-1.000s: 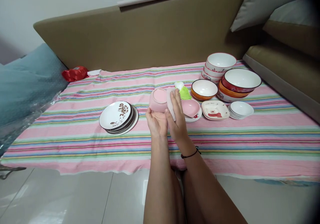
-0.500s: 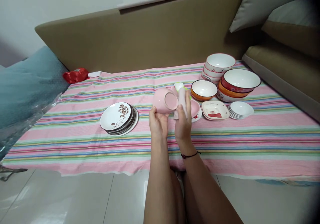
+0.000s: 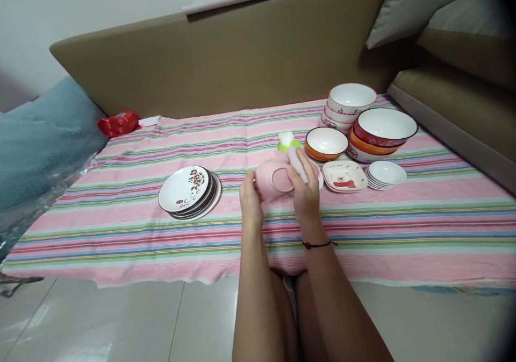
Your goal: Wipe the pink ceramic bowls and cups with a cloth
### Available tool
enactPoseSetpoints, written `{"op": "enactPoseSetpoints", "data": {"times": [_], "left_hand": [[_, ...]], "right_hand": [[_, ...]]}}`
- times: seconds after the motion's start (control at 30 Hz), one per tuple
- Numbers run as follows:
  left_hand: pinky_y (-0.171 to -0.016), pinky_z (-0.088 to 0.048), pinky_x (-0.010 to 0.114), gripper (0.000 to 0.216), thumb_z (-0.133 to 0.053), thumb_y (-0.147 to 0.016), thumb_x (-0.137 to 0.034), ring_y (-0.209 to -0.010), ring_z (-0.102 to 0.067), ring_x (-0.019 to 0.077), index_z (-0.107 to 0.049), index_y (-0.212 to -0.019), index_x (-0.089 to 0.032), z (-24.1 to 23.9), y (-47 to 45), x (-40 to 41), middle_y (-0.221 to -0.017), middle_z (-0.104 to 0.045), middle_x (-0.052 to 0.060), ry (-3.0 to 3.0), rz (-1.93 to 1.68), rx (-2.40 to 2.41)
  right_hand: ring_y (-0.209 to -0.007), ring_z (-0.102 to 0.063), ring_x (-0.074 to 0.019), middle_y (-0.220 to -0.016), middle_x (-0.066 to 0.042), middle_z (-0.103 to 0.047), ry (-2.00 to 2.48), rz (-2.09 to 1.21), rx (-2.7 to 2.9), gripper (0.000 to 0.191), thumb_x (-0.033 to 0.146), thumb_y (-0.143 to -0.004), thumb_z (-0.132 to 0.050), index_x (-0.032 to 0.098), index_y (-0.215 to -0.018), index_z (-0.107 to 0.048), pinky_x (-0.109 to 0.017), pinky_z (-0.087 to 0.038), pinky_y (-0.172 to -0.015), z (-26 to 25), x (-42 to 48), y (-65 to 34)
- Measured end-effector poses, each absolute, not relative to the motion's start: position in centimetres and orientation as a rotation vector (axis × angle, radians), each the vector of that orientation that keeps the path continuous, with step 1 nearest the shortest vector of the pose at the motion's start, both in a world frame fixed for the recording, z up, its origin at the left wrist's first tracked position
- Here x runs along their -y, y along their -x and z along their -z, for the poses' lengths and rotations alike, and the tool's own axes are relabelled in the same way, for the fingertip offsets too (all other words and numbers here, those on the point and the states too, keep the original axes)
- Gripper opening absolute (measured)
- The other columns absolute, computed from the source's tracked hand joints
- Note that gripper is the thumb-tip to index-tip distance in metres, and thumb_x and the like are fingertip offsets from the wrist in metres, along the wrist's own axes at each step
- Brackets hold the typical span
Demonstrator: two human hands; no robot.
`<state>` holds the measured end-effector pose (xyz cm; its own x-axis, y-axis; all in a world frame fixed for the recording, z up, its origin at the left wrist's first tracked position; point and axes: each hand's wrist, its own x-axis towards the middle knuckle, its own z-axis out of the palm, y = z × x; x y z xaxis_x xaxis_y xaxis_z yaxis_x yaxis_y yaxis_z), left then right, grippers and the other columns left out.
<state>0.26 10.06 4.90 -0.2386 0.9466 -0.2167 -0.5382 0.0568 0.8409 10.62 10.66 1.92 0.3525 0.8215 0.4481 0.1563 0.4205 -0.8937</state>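
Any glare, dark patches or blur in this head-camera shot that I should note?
Head view: pale reflections on the floor tiles, brightest at lower left; head view: the right edge falls into black, deepest in the upper corner; head view: pink bowl, left hand and right hand look slightly soft, though the bowl's base ring is readable.

"Cute" can be read in small lettering along the upper edge of the square cream plate (image 3: 335, 174); second word blurred, possibly "Bear". Small brown mark on top flowered plate (image 3: 179, 187) cannot be read.
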Motion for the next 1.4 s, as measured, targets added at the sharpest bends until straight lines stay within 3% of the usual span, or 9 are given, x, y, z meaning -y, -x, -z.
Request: {"op": "enactPoseSetpoints", "data": {"times": [0.1, 0.23, 0.4, 0.53, 0.77, 1.0, 1.23, 1.4], "left_hand": [[-0.062, -0.045, 0.024, 0.04, -0.067, -0.076, -0.052, -0.062, -0.058, 0.012, -0.069, -0.081, -0.012, -4.7, -0.2, -10.1, -0.07, -0.064, 0.001, -0.53, -1.423, -1.149], [-0.072, -0.05, 0.025, 0.022, -0.071, -0.076, -0.029, -0.071, -0.064, 0.0137, -0.07, -0.089, -0.011, -4.6, -0.5, -10.5, -0.081, -0.071, 0.004, -0.363, -1.494, -1.057], [-0.096, -0.05, 0.029, 0.034, -0.049, -0.094, -0.035, -0.105, -0.066, 0.0182, -0.066, -0.113, -0.011, -5.2, -0.6, -11.1, -0.109, -0.072, 0.011, -0.155, -1.601, -0.752], [-0.105, -0.046, 0.035, 0.041, -0.038, -0.098, -0.04, -0.124, -0.057, 0.0195, -0.058, -0.128, -0.019, -5.5, -0.1, -11.1, -0.126, -0.066, 0.009, -0.183, -1.653, -0.57], [-0.099, -0.05, 0.043, 0.036, -0.043, -0.096, -0.026, -0.122, -0.058, 0.025, -0.058, -0.126, -0.017, -6.0, 0.5, -9.9, -0.126, -0.065, 0.014, -0.238, -1.537, -0.603], [-0.094, -0.053, 0.034, 0.045, -0.04, -0.096, -0.048, -0.12, -0.059, 0.0221, -0.06, -0.124, -0.018, -5.5, -0.2, -10.4, -0.125, -0.065, 0.013, -0.199, -1.614, -0.628], [-0.097, -0.05, 0.044, 0.043, -0.039, -0.095, -0.05, -0.123, -0.056, 0.0242, -0.06, -0.122, -0.024, -5.6, 0.5, -10.3, -0.124, -0.066, 0.011, -0.089, -1.723, -0.564], [-0.097, -0.049, 0.046, 0.036, -0.047, -0.093, -0.043, -0.118, -0.059, 0.0239, -0.062, -0.12, -0.023, -5.2, 1.2, -10.2, -0.122, -0.067, 0.01, -0.061, -1.667, -0.613]], "right_hand": [[-0.139, -0.04, -0.0224, -0.146, -0.009, -0.049, 1.002, -0.577, 1.461, 0.045, 0.032, -0.092, -0.054, 0.023, -0.136, -0.054, -0.045, -0.031, -0.118, -3.2, -10.2, -11.5], [-0.138, -0.042, -0.0222, -0.145, -0.008, -0.05, 0.977, -0.621, 1.511, 0.043, 0.035, -0.093, -0.052, 0.023, -0.134, -0.055, -0.045, -0.031, -0.118, -4.1, -9.9, -11.1], [-0.139, -0.04, -0.0253, -0.147, -0.008, -0.047, 1.077, -0.623, 0.95, 0.049, 0.043, -0.096, -0.045, 0.024, -0.141, -0.048, -0.051, -0.034, -0.115, -3.3, -9.8, -9.9], [-0.143, -0.034, -0.0275, -0.147, -0.011, -0.046, 1.154, -0.555, 0.973, 0.048, 0.043, -0.097, -0.042, 0.021, -0.139, -0.05, -0.056, -0.032, -0.114, -2.1, -9.8, -9.0], [-0.14, -0.038, -0.0219, -0.147, -0.011, -0.047, 1.113, -0.564, 1.089, 0.049, 0.041, -0.098, -0.042, 0.021, -0.142, -0.046, -0.047, -0.031, -0.117, -3.2, -9.7, -7.6], [-0.143, -0.034, -0.0206, -0.152, -0.007, -0.04, 0.981, -0.616, 1.244, 0.05, 0.042, -0.097, -0.042, 0.022, -0.143, -0.044, -0.045, -0.026, -0.12, -4.2, -9.4, -7.4], [-0.13, -0.05, -0.0275, -0.138, -0.015, -0.056, 1.151, -0.755, 0.786, 0.052, 0.047, -0.092, -0.049, 0.015, -0.132, -0.056, -0.051, -0.041, -0.109, -2.3, -9.2, -7.2], [-0.122, -0.057, -0.0246, -0.129, -0.011, -0.063, 1.002, -0.981, 0.561, 0.047, 0.044, -0.086, -0.056, 0.015, -0.122, -0.063, -0.043, -0.045, -0.106, -3.0, -9.8, -7.1]]}}
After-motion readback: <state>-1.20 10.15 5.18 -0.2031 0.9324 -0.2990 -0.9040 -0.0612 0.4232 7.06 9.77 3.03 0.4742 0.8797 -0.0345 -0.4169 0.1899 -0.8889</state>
